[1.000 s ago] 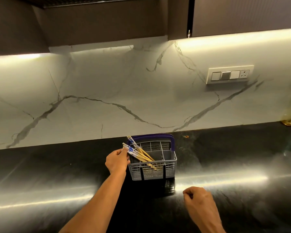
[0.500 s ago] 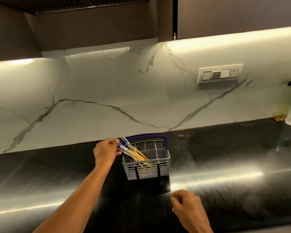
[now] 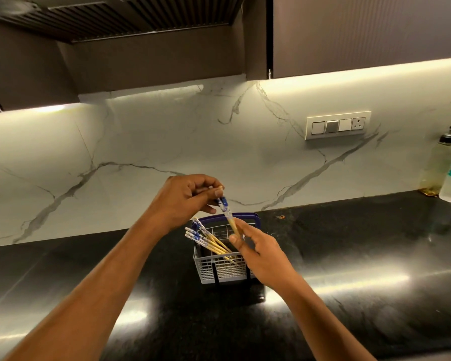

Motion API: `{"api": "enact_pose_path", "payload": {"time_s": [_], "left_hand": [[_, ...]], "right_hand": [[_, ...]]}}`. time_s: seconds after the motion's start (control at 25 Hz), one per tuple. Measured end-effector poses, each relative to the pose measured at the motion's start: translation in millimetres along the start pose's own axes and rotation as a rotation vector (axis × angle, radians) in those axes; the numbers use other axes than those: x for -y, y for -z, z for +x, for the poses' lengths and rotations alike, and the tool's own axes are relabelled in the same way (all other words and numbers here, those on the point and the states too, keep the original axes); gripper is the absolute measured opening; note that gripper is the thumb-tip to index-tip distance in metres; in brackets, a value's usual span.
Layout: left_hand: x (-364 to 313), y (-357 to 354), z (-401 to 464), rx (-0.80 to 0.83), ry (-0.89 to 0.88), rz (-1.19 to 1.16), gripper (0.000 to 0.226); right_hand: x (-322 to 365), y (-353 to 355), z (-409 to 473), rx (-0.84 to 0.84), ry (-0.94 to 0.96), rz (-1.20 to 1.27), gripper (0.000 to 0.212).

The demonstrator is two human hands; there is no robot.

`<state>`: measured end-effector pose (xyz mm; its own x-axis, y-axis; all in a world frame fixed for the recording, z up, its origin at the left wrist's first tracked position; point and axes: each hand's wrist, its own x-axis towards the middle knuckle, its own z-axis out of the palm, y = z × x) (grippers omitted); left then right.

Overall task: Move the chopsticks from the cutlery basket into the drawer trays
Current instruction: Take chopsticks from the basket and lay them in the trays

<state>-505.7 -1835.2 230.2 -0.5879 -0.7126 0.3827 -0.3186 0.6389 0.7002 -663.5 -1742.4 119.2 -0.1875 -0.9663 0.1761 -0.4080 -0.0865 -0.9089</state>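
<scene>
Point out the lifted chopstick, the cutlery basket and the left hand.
lifted chopstick [image 3: 226, 211]: head view, blue-patterned upper shaft.
cutlery basket [image 3: 220, 270]: head view, grey front wall.
left hand [image 3: 184, 196]: head view, back of hand.

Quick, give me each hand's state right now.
Left hand: closed on the lifted chopstick's blue end.
Right hand: fingers part open, touching the same chopstick's lower end; firm grip cannot be told.

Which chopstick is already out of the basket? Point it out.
The chopstick pinched at its blue-patterned end by the left hand, lower part touching the right hand. The other chopsticks lean in the basket.
</scene>
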Motion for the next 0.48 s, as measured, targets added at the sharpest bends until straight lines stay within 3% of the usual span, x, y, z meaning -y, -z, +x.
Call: {"api": "enact_pose_path", "payload": {"time_s": [0.12,0.24,0.48], "left_hand": [[-10,-4,-3,0.033,-0.006,-0.065,0.015],[-8,-10,-10,0.062,0.018,-0.106,0.017],[-8,-37,-30,0.038,-0.023,-0.058,0.03]], "right_hand": [[1,-1,-7,0.016,0.056,0.232,0.022],[-7,-3,-22,0.085,0.0,0.472,0.017],[-20,-12,-34,0.109,-0.055,0.495,0.021]]}}
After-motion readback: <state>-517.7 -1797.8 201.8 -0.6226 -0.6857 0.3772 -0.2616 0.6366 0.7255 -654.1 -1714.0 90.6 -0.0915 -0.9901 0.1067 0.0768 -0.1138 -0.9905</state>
